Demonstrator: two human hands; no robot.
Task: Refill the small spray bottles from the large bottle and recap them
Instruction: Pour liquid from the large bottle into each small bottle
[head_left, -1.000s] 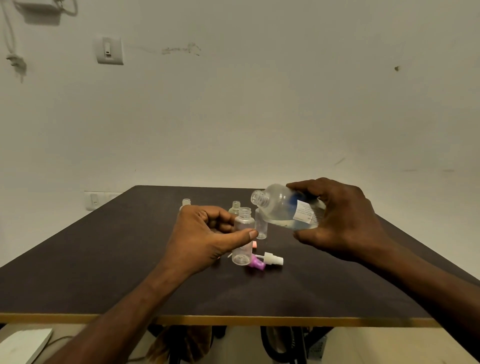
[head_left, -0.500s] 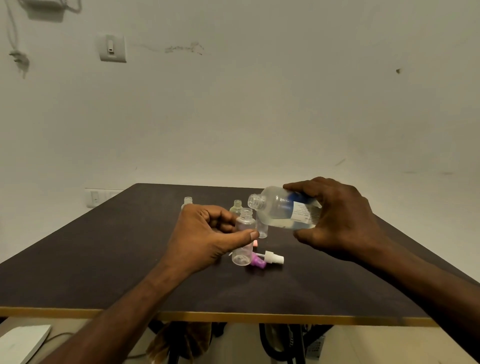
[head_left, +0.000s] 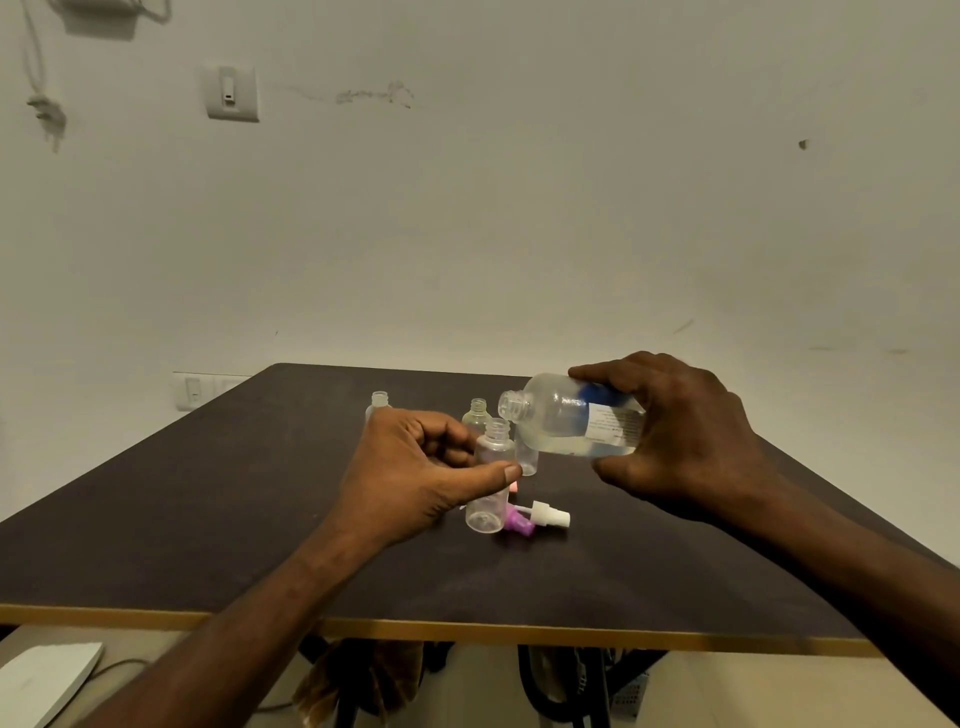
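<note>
Left hand (head_left: 410, 467): grips uncapped small spray bottle (head_left: 491, 475) above tabletop (head_left: 208, 519) | Right hand (head_left: 680, 436): holds large bottle (head_left: 566, 415) tipped sideways, open mouth just above small bottle's neck | White spray cap (head_left: 548, 516), purple cap (head_left: 519, 522): lying on tabletop beside it

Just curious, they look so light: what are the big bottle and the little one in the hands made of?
Large bottle: likely clear, slightly frosted plastic; liquid shows through, paper label stuck on. Small bottle: seemingly thin translucent plastic with a moulded threaded neck; glass can't be ruled out.
</note>
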